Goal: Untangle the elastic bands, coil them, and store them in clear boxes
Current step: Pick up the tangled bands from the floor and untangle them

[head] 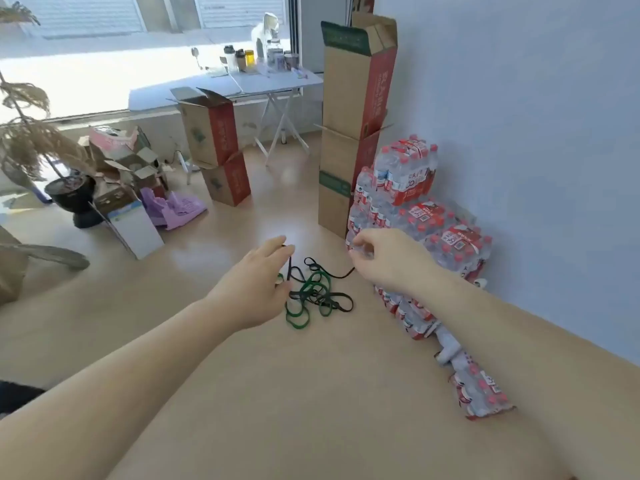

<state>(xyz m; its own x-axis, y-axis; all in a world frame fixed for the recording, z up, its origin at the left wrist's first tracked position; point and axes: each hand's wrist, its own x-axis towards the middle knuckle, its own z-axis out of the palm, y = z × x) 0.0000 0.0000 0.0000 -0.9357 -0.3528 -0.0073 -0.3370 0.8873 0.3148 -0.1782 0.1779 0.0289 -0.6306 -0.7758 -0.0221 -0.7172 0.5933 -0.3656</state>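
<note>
Head view, and we're at the very start: the untangling step, nothing coiled, and no clear boxes anywhere in shot. Both arms stretch out over the pale floor (pixel 311 393).

The tangle of elastic bands (pixel 313 297) lies on the floor between the two grips, green loops and black loops knotted together. The left grip (pixel 256 282) sits just left of the heap, fingers mostly extended, with a black band (pixel 290 263) rising from the pile to its fingertips; that looks like a light pinch. The right grip (pixel 381 259) hangs just right of the heap, fingers curled in. A black strand runs in underneath it, but the hand hides whether it's actually held.

Next move, I'd say: draw the black band up and away from the green bands (pixel 298 318), feeding it out loop by loop. Yank it and the knot probably tightens.

Around them: a tall stack of cardboard boxes (pixel 346 133) beyond the right grip, and shrink-wrapped water-bottle packs (pixel 446 237) against the wall, close to that grip's far side and crowding any pull to the right. A folding table (pixel 277 84) stands well beyond both grips.
</note>
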